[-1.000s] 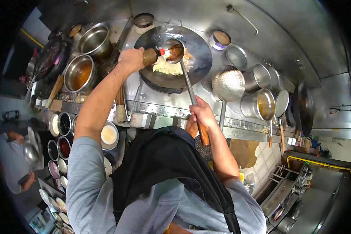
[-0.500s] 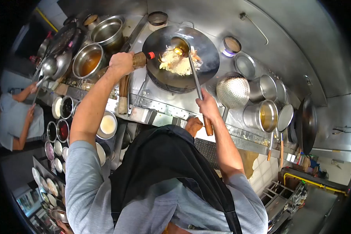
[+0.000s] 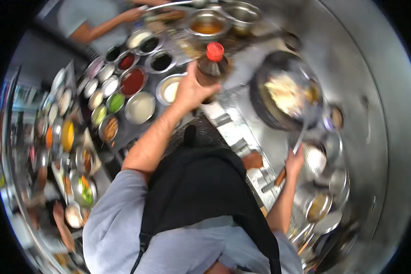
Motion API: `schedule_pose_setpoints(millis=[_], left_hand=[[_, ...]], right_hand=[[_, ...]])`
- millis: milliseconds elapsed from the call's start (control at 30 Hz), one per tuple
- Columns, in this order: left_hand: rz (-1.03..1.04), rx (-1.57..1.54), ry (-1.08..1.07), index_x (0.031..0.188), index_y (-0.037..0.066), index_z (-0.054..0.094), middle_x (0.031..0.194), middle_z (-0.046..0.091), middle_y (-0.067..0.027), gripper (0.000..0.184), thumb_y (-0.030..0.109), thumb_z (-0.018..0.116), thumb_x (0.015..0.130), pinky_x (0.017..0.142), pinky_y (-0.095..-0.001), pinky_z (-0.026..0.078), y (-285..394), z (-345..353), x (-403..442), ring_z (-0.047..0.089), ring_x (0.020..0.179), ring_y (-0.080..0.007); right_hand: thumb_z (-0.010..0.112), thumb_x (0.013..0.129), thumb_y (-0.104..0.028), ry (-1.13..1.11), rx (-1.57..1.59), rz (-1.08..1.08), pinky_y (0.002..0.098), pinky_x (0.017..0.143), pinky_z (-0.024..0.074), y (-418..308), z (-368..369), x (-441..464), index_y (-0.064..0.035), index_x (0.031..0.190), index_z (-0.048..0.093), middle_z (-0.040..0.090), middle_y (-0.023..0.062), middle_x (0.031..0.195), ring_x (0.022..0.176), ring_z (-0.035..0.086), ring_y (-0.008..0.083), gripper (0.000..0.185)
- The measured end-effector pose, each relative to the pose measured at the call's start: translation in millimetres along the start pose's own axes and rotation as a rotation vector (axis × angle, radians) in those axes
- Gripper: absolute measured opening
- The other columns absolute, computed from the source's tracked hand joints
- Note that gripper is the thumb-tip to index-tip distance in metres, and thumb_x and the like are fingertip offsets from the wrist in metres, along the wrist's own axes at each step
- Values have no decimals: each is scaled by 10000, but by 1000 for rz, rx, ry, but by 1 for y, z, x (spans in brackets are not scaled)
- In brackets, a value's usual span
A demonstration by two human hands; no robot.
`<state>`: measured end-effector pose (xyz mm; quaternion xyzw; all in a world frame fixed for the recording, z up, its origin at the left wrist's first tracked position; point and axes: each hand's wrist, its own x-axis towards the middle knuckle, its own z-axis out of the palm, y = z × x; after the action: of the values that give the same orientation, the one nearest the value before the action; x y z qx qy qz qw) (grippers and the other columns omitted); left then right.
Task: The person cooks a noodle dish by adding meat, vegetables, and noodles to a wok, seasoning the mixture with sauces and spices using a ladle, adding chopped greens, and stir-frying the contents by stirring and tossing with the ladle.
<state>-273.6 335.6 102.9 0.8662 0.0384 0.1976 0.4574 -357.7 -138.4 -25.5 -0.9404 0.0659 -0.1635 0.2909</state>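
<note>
My left hand [image 3: 192, 93] is wrapped round a dark bottle [image 3: 213, 68] with a red cap, holding it upright over the space between the sauce bowls and the stove. Closed on the wooden-ended handle of a ladle [image 3: 300, 139] is my right hand [image 3: 295, 162]. The ladle's bowl rests at the right side of a dark wok [image 3: 263, 107], which sits tilted in view on the steel stove. Pale shredded food [image 3: 285, 96] lies in the wok, blurred by motion.
Metal bowls of sauces, including a red sauce [image 3: 133, 81], stand at the left. Pots with amber liquid [image 3: 207, 28] are at the back. A perforated strainer [image 3: 314, 157] and pots [image 3: 318, 208] stand at right. Another person's arm [image 3: 109, 27] reaches in at the upper left.
The view has swung left. My left hand has drawn the bottle back from the wok, and it has gone from tipped to upright. My right hand still holds the ladle in the wok.
</note>
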Motion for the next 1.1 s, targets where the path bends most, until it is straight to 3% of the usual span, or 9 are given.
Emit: schedule_pose_setpoints(millis=[33, 67, 233, 433, 567, 767, 900, 967, 1100], left_hand=[[-26, -37, 4, 1365, 57, 440, 1197, 663, -213, 892, 362, 907, 669, 923, -454, 526, -4, -22, -24, 650, 1109, -402], [-104, -4, 22, 1370, 55, 440, 1218, 647, -214, 896, 360, 906, 668, 948, -455, 512, -14, -42, -46, 631, 1140, -399], [-396, 128, 152, 1283, 34, 528, 1232, 610, -195, 806, 323, 923, 643, 1000, -454, 478, -68, -115, -142, 589, 1177, -369], [-579, 243, 417, 1312, -10, 477, 1191, 617, -232, 837, 276, 922, 664, 973, -451, 494, -171, -187, -202, 615, 1125, -380], [-515, 283, 546, 1320, -7, 481, 1219, 637, -218, 823, 224, 923, 666, 988, -436, 491, -231, -217, -204, 624, 1149, -369], [-551, 148, 286, 1350, 22, 479, 1237, 649, -174, 801, 169, 909, 690, 1005, -398, 492, -285, -265, -198, 635, 1159, -308], [-639, 89, -324, 1400, 64, 496, 1294, 631, -132, 707, 55, 808, 765, 1048, -373, 463, -277, -345, -160, 610, 1208, -261], [-766, -33, -410, 1356, 64, 548, 1300, 634, -132, 573, 16, 739, 818, 1051, -356, 459, -259, -374, -121, 602, 1226, -249], [-481, 147, -299, 1341, 65, 570, 1273, 657, -136, 521, -22, 689, 841, 1052, -359, 463, -286, -388, -76, 610, 1217, -267]], right_hand=[[568, 939, -52, -238, 373, 464, 272, 479, 452, -69, -31, -2, -54, 1386, 509, 606, 36, 771, 551, 544, 115, 450], [548, 949, -45, -256, 636, 477, 212, 395, 325, -88, -34, -10, -76, 1391, 480, 486, -16, 691, 472, 427, 46, 448], [533, 935, -88, -560, 1259, 724, 240, 390, 329, -176, -53, -29, -61, 1500, 397, 461, -3, 682, 434, 395, 90, 582], [522, 968, -86, -939, 1243, 718, 251, 409, 339, -262, -2, -34, -62, 1516, 364, 449, 19, 678, 439, 411, 100, 571], [534, 945, -73, -943, 1068, 724, 243, 421, 335, -340, 40, -35, -57, 1517, 367, 458, 19, 681, 453, 405, 97, 596], [545, 927, 2, -1100, 904, 502, 225, 440, 380, -421, 115, -16, -49, 1530, 378, 490, -8, 680, 477, 426, 81, 628], [524, 928, 9, -1113, 728, 388, 209, 452, 377, -451, 158, -12, -46, 1523, 395, 489, -26, 697, 502, 425, 60, 611], [531, 927, 25, -1080, 639, 370, 215, 453, 392, -466, 170, -11, -42, 1516, 408, 486, -31, 696, 508, 431, 60, 606], [531, 937, 29, -1068, 565, 367, 224, 447, 395, -477, 190, -10, -42, 1520, 401, 497, -25, 698, 504, 437, 61, 601]])
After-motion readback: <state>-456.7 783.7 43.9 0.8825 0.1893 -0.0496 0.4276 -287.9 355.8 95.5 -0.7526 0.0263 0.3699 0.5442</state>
